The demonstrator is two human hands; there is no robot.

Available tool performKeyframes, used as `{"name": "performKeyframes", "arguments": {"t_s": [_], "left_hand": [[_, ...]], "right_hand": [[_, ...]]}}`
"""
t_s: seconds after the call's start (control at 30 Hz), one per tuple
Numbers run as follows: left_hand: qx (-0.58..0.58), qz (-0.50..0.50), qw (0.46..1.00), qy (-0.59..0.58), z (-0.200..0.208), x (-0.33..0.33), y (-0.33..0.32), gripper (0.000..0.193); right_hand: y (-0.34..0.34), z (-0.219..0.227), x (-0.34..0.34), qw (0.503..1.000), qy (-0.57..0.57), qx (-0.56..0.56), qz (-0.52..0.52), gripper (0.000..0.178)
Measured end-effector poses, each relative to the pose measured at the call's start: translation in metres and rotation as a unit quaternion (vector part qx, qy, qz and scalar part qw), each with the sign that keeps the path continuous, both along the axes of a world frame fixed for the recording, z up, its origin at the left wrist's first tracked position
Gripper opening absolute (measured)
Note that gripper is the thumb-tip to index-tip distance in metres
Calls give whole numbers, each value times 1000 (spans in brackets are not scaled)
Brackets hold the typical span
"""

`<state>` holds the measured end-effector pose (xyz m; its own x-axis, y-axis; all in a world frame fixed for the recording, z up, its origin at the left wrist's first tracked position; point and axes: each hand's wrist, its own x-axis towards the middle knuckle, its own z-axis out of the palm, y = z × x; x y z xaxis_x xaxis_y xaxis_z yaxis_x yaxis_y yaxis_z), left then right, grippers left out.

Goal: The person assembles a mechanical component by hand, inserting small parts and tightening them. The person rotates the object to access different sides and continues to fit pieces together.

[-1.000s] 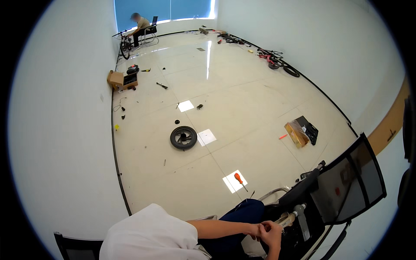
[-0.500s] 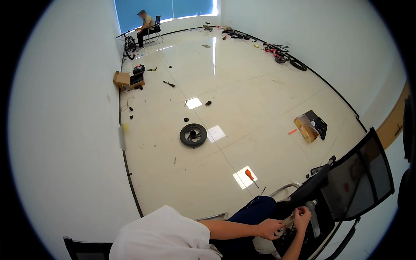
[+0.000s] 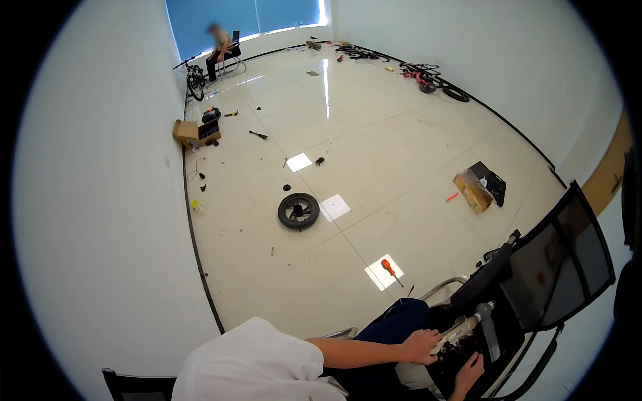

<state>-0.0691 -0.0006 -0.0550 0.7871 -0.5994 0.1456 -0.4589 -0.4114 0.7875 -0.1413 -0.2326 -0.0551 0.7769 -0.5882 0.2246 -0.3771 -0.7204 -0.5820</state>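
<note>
On the dark seat of a chair (image 3: 548, 264) at the lower right lies a pale metal tube-like part (image 3: 463, 329) with a grey rounded end. My left hand (image 3: 421, 346) is closed around its near end, the fingers wrapped over the edge. Small black parts (image 3: 455, 353) are gathered beside it on the seat, too small to name. My right hand (image 3: 470, 371) is low over the seat, right of those parts, with its fingers curled together. Whatever is between its fingertips is hidden.
An orange-handled screwdriver (image 3: 390, 269) lies on the tiled floor ahead, with a black wheel (image 3: 298, 211) farther off. A cardboard box and black case (image 3: 475, 189) stand to the right. Bike parts (image 3: 430, 79) line the far right wall. A person (image 3: 219, 51) sits far left near a bicycle (image 3: 195, 81).
My right hand has come down from the tube-like part's far end to the seat. My left hand stays at the near end. The view has shifted slightly.
</note>
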Motion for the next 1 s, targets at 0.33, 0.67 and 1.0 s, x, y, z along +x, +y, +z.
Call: {"name": "performKeyframes", "arguments": {"t_s": [0.33,0.67,1.0], "left_hand": [[15,8,1000,6,0,-3,-4,50],[63,-40,997,30,2,5,-5,49],[-32,-70,996,43,-34,18,1,69]], "right_hand": [[112,61,-85,980,186,25,62,36],[134,68,-66,968,100,-50,225,19],[117,110,-19,882,170,-40,438,24]]}}
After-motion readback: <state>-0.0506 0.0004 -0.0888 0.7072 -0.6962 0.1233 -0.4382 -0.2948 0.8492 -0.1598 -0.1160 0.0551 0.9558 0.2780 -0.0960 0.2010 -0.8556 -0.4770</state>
